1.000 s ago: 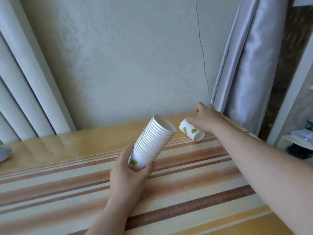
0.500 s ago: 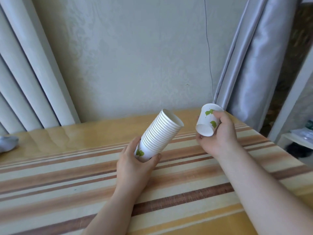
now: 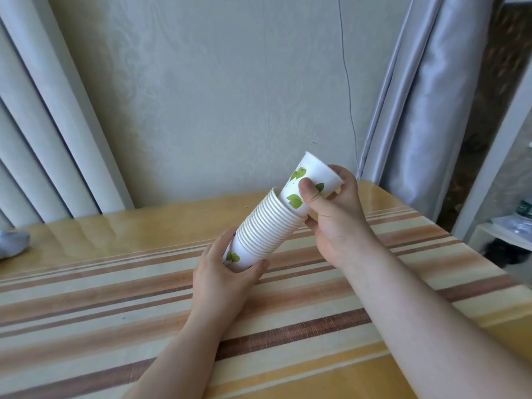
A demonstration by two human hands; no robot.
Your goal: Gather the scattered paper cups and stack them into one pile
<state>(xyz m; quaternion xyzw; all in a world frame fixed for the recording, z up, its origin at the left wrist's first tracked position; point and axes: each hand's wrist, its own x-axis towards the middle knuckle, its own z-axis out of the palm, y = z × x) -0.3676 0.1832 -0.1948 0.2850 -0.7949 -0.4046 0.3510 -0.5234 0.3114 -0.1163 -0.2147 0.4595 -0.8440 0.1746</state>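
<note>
Since half a second ago, the right hand has carried the single paper cup from off to the right of the stack of paper cups to the stack's open upper end, turning it so its base now points into the stack. That base sits inside the topmost rim of the stack, while most of the cup's body, with its green leaf print, is outside and above it. The right thumb presses on the near side of the cup and the fingers wrap round its far side at the rim, so the hand is closed on the cup.

Meanwhile the left hand grips the lowest cup of the stack, thumb on one side and fingers on the other, holding the whole stack tilted with its open end up and to the right, clear of the striped tablecloth below. Behind the stack stands a pale wall with a thin cord hanging down it. A grey curtain hangs to the right of the stack, and pale curtain folds to its left.
</note>
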